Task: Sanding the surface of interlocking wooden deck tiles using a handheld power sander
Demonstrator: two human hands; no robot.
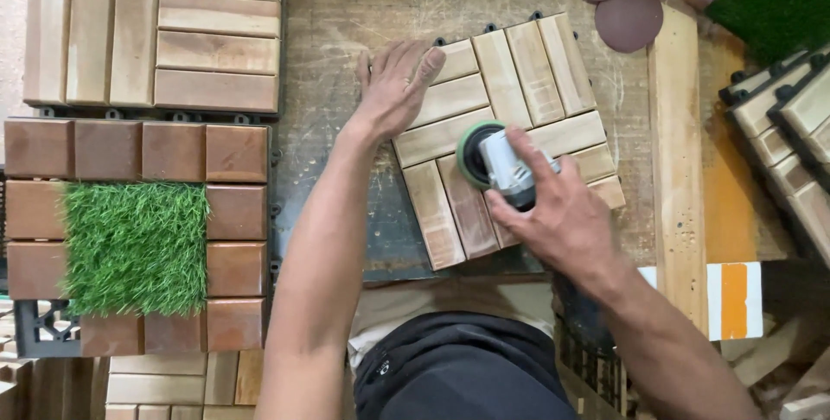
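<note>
Right hand point(553, 204) clamped around the grey body of a sander point(497, 161), green-rimmed disc pressed onto the middle of a pale slatted wooden tile point(506, 126). Tile lying skewed on a scratched workbench point(346, 31), corners turned off square to the bench edge. Left hand point(393, 83) flat, fingers spread and together at the tips, palm on the bench, fingertips resting on the tile's upper-left slat.

Risks, as judged from here: tile could spin or skid under the sander, since only fingertips on one corner pin it and no clamp shows. Left fingers near the disc, so a slip of the tile could bring them closer. One-handed grip could let the sander tip and gouge a slat edge or catch in a gap between slats. Cannot tell whether the disc is spinning.

Pose: left forearm straight up from the lower frame, wrist slightly bent back, palm down. Right forearm coming in from the lower right, wrist cocked, thumb over the top of the sander, fingers wrapped on the far side.

Around: stack of darker tiles with a grass patch point(134, 247) at left, plain tiles point(156, 31) above it, round sanding discs point(627, 18) at upper right, more tiles at the right edge.
</note>
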